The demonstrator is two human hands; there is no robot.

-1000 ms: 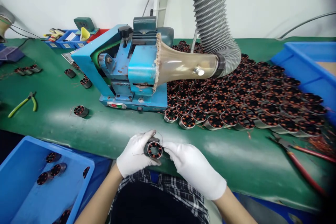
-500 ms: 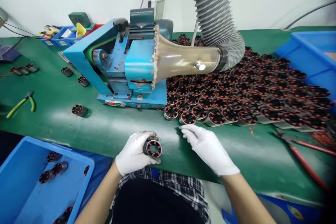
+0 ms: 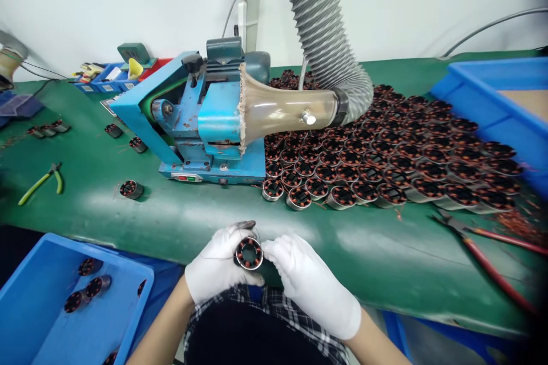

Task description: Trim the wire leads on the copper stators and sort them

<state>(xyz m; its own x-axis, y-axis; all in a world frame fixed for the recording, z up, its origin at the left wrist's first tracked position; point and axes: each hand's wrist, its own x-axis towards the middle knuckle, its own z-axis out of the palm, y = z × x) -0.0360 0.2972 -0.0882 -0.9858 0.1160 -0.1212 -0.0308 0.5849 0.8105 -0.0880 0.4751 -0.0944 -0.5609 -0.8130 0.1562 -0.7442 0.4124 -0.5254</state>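
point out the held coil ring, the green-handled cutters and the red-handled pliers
Held coil ring [image 3: 246,264]: head view, lower part of its front face.
Green-handled cutters [image 3: 36,187]: head view, the handle on the picture's left.
Red-handled pliers [image 3: 482,262]: head view, the handle nearer the wearer.

Left hand [image 3: 219,265], white-gloved, is curled in a grip. Right hand [image 3: 310,285], likewise gloved, bends its fingers toward it. Bare forearms [image 3: 165,322] angle inward.
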